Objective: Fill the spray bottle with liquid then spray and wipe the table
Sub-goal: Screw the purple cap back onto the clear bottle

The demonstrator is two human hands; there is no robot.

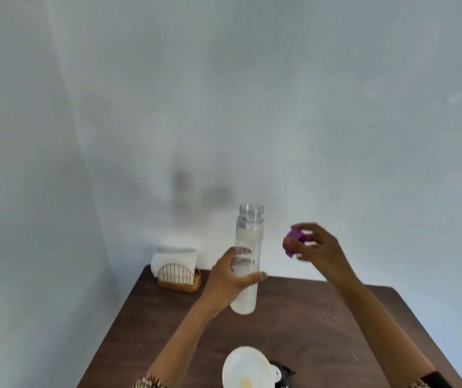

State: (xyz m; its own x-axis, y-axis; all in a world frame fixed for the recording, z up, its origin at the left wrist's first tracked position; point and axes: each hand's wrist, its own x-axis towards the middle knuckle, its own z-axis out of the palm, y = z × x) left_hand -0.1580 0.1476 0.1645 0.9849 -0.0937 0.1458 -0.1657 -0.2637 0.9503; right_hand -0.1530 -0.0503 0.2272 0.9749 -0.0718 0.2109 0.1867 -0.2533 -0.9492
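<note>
Item: clear bottle (248, 259), uncapped, milky liquid inside, long axis near upright, held above the counter's (322, 317) middle. Left hand (228, 284) clamped round its lower body. Right hand (315, 247), fingers closed on a purple cap (294, 240), just right of the bottle and a little below its open mouth. White funnel (245, 368) at the near edge, likely the pouring target, nearer the left hand. Napkin holder (178, 273) at the far left corner. Counter: dark brown wood. Room: pale bare walls meeting in a corner.
</note>
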